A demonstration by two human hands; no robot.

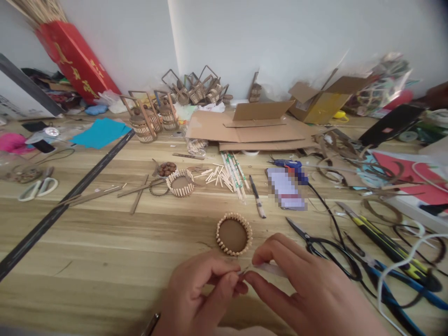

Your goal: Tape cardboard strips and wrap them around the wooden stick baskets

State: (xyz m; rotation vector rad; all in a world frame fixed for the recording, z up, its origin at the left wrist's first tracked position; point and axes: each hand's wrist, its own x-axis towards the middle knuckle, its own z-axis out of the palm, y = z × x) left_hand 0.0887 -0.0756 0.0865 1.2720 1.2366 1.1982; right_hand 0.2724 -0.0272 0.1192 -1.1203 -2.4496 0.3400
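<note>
The person's left hand (205,291) pinches a small thin piece (244,270), too blurred to name, while the fingers of the right hand (304,280) stand narrowly parted beside it, whether gripping one cannot tell. Just beyond the fingertips, a round brown base (233,236) ringed with short wooden sticks rests on the bench (140,261), with black-handled scissors (312,241) near the right hand.

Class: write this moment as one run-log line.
left hand: pinching, item unclear; right hand: at pale strip; basket: on table, beyond hands; black scissors: right of basket
</note>
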